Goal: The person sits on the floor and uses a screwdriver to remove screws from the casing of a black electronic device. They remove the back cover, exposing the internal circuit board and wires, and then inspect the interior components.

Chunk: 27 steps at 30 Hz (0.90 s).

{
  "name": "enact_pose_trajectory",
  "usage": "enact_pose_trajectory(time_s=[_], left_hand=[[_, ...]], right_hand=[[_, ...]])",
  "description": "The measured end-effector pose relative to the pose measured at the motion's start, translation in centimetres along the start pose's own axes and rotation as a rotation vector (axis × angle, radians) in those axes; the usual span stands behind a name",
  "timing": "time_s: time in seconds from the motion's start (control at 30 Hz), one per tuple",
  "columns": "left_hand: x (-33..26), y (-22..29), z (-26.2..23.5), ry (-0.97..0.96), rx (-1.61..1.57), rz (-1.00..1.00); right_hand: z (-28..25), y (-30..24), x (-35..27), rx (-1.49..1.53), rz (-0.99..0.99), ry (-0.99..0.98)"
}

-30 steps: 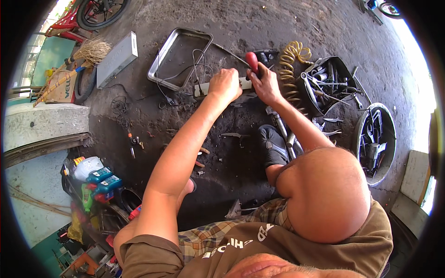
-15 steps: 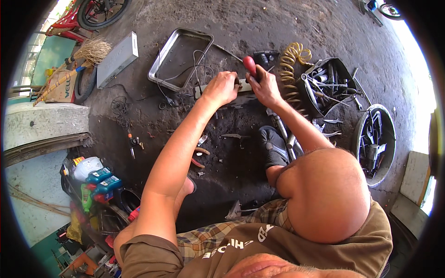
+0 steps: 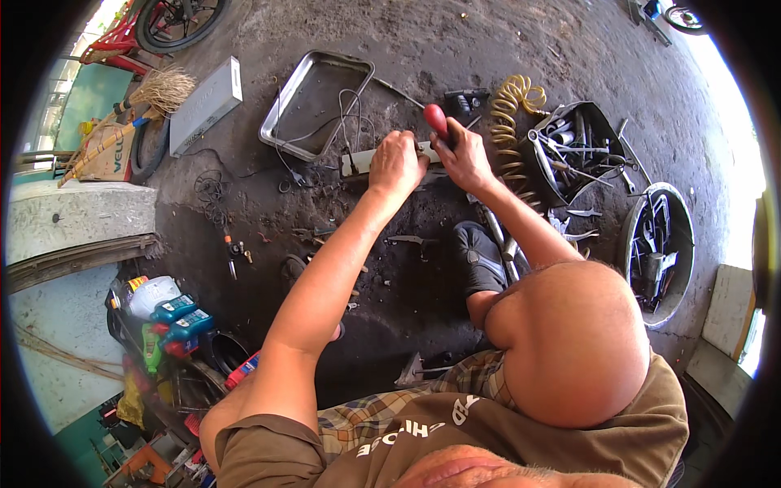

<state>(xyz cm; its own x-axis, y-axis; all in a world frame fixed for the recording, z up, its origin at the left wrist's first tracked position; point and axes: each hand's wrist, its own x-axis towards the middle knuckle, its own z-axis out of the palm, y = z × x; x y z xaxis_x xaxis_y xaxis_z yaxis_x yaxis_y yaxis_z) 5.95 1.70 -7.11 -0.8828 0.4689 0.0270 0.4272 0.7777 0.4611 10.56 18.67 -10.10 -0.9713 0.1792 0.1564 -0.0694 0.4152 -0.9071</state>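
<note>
My right hand (image 3: pixel 465 159) is closed around a tool with a bulbous red handle (image 3: pixel 435 119); its working end cannot be made out. Close beside it, my left hand (image 3: pixel 396 165) curls its fingers over a long pale bar (image 3: pixel 362 163) lying on the ground. Whatever those left fingers pinch is hidden under them. A thin dark cable (image 3: pixel 345 122) runs down to the bar's left end. Just beyond stands a shallow metal tray (image 3: pixel 268 130) with cable looped across it. A thin rod reaches from the tray's corner toward the red handle.
A coiled yellow hose (image 3: pixel 506 134) lies right of my hands, near a black container (image 3: pixel 561 195) of wrenches and a round tub (image 3: pixel 690 244) of parts. Pliers (image 3: pixel 583 213) and metal pieces lie about. Bottles (image 3: pixel 185 325) stand at left, below a grey box (image 3: pixel 203 110) and broom (image 3: pixel 167 88).
My left hand has turned and shifted slightly, its forearm swinging right and uncovering more of the pale bar and my left foot. The red handle has dipped a little nearer me.
</note>
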Motion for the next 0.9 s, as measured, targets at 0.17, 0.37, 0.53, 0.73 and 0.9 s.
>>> enact_pose_trajectory(time_s=[0.17, 0.37, 0.53, 0.73, 0.9], left_hand=[[0.5, 1.3, 0.2, 0.055, -0.136, -0.258], [1.1, 1.8, -0.4, 0.085, -0.162, -0.35], [1.3, 0.4, -1.1, 0.072, -0.246, -0.347], [4.5, -6.3, -7.8, 0.247, -0.181, -0.306], [7.4, -13.7, -13.5, 0.289, 0.047, -0.357]], right_hand=[[0.0, -0.3, -0.3, 0.011, -0.032, 0.016], [0.0, -0.3, -0.6, -0.027, -0.042, 0.013], [0.1, -0.3, -0.8, -0.027, -0.051, 0.031], [-0.2, -0.9, -0.8, -0.038, -0.021, -0.011], [-0.5, -1.1, -0.8, -0.03, -0.006, -0.008]])
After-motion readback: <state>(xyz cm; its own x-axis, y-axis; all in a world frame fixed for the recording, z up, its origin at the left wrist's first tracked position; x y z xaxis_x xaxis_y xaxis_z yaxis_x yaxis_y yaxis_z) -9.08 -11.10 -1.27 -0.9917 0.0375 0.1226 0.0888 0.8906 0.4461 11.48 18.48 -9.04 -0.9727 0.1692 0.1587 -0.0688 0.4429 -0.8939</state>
